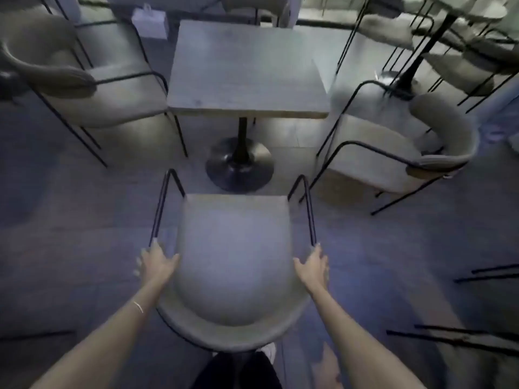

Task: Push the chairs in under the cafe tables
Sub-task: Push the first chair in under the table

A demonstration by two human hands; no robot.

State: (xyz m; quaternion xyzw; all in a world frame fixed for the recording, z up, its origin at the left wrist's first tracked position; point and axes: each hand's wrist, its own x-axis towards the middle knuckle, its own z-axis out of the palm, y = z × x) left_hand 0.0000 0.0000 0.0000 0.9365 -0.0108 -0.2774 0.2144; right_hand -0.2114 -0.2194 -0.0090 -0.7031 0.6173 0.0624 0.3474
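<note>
Head view: grey padded chair (233, 265) sits in front of the person, its front edge just short of the square worktop (247, 71), seat not under it. Left hand (157, 262) and right hand (313, 266) rest on the chair's sides near the black metal armrests, fingers spread, each grip loose and open, not wrapped round the frame. The worktop's round black pedestal base (240, 164) stands on the floor right ahead of the seat. Another chair (84, 80) is beside the worktop on the left, a third chair (398, 147) angled on the right, near the pushed chair's front corner. Image blurred.
</note>
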